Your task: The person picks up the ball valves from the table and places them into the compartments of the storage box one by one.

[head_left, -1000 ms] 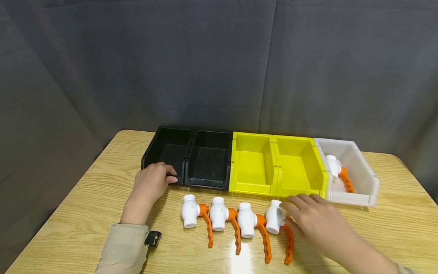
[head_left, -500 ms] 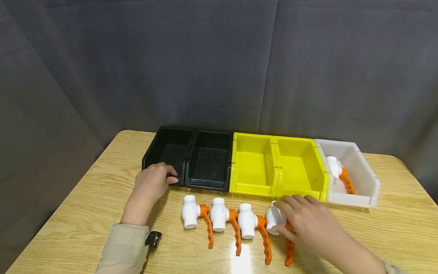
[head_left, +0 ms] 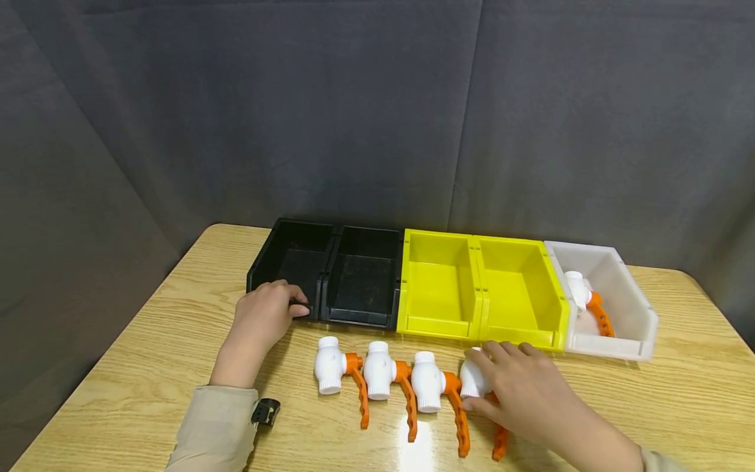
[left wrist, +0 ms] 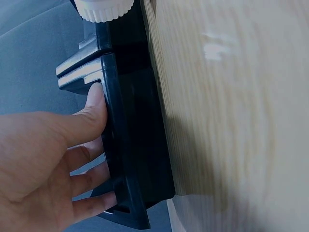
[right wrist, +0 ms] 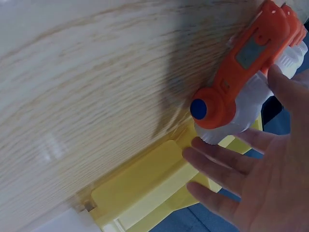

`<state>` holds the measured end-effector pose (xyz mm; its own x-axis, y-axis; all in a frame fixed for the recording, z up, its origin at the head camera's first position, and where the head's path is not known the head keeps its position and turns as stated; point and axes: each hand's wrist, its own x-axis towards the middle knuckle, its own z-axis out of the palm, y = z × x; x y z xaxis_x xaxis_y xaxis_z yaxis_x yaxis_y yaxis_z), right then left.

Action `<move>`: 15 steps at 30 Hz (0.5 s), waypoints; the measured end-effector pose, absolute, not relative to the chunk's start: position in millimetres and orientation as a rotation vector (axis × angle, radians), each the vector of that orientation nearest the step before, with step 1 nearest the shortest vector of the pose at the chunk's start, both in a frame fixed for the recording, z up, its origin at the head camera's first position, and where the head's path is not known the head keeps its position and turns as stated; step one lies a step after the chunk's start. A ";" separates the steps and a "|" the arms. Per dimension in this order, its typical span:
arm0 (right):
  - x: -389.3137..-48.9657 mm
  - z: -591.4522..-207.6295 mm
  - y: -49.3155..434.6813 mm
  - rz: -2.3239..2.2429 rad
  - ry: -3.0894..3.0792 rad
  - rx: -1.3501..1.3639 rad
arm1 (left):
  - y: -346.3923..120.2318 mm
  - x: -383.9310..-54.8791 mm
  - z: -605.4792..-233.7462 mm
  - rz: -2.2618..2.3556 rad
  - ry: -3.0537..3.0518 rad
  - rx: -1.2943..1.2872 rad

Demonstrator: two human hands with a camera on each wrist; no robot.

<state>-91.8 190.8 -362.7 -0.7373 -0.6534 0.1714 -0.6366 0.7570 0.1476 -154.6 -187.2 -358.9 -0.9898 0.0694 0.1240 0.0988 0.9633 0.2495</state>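
Note:
My left hand (head_left: 268, 311) holds the front lip of the leftmost black bin (left wrist: 126, 140); its thumb and fingertips rest along the rim in the left wrist view. My right hand (head_left: 522, 390) reaches around the rightmost white ball valve (head_left: 474, 377) in a row on the table. In the right wrist view its orange handle (right wrist: 246, 55) shows, the thumb lies against the white body, the index finger passes behind it, and the other fingers stay spread and fairly straight. Left of it lie similar valves: one (head_left: 427, 381) closest, another (head_left: 379, 372), and one (head_left: 328, 367) at the end.
Behind the valves, bins stand side by side: a second black bin (head_left: 366, 316), two yellow bins (head_left: 438, 326) and a translucent white bin (head_left: 607, 347) with a ball valve (head_left: 598, 314) inside. A small black device (head_left: 265, 412) sits by my left sleeve. Grey cloth (head_left: 366, 118) hangs behind the table.
My right hand has moved left over the rightmost valve, its thumb coming out to the valve's near end. The left hand has kept its hold on the black bin; the valves have not moved.

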 end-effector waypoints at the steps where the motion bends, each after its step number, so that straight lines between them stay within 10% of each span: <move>1: -92.2 -362.7 190.5 -0.103 -2.754 1.021 | -187.3 -154.6 -358.9 -0.388 -2.999 -0.129; 15: -98.1 -361.2 192.4 -0.005 -2.980 0.987 | -186.8 -157.7 -359.4 -0.375 -2.995 -0.135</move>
